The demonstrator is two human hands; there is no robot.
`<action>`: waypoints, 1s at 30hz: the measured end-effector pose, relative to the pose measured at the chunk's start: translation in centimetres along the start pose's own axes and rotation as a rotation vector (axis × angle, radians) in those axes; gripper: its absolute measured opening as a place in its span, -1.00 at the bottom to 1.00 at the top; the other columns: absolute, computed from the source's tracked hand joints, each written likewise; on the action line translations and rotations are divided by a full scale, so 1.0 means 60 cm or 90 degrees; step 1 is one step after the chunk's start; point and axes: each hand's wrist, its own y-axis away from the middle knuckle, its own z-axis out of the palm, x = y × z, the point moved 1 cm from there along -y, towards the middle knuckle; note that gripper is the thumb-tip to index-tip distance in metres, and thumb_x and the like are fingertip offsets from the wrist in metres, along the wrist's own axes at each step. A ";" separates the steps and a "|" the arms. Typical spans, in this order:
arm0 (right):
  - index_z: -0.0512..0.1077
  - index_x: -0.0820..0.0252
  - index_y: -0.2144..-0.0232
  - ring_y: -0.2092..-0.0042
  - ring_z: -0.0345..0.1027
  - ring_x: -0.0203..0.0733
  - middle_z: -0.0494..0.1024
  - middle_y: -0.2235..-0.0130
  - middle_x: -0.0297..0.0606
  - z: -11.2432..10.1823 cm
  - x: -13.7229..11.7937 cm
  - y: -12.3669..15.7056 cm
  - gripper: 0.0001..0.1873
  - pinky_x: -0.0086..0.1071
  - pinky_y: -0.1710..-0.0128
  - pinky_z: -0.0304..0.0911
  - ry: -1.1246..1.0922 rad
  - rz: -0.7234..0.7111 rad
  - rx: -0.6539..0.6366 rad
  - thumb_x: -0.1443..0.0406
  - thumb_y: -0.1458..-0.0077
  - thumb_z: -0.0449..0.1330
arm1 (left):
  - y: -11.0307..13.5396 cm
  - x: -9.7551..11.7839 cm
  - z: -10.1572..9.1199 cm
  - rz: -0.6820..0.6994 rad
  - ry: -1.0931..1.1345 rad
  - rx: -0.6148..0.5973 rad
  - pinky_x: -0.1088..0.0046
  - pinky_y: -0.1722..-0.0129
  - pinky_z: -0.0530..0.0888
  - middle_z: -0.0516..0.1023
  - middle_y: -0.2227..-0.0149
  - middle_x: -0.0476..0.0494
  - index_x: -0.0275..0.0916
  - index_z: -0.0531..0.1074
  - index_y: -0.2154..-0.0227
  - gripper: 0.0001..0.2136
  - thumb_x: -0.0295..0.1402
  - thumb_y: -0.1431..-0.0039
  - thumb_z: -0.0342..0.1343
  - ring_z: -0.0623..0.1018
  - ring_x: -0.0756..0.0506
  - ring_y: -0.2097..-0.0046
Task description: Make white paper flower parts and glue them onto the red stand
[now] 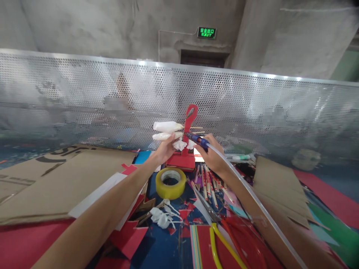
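In the middle, a red upright cutout (190, 116) with a curved top rises from a red block-like base (180, 161). White crumpled tufts (180, 145) sit low on the upright. My left hand (165, 149) is closed on a white wrapped piece (161, 136) at the upright's left side. A second white wrapped piece (167, 126) lies just above it, and thin sticks (196, 127) poke out to the right. My right hand (212, 151) grips a blue hot glue gun (199, 141), its tip at the upright. A long translucent glue stick (252, 190) trails from the gun's back.
Nearer me lie a yellow tape roll (171, 183), white tufts on stems (165, 215), red-marked sticks (207, 183) and yellow-handled scissors (214, 231). Cardboard (70, 179) covers the left; more cardboard (280, 190) is at right. A perforated metal panel (157, 93) stands behind.
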 end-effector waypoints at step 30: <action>0.41 0.15 0.28 0.23 0.42 -0.08 0.51 0.25 -0.20 -0.002 0.017 0.007 -0.64 -0.31 0.23 0.26 -0.045 0.070 -0.012 -0.01 -0.26 0.06 | -0.003 -0.001 -0.014 -0.010 0.035 0.036 0.40 0.19 0.49 0.67 0.26 -0.16 -0.27 0.53 0.16 -0.71 -0.19 -0.14 0.26 0.63 -0.12 0.24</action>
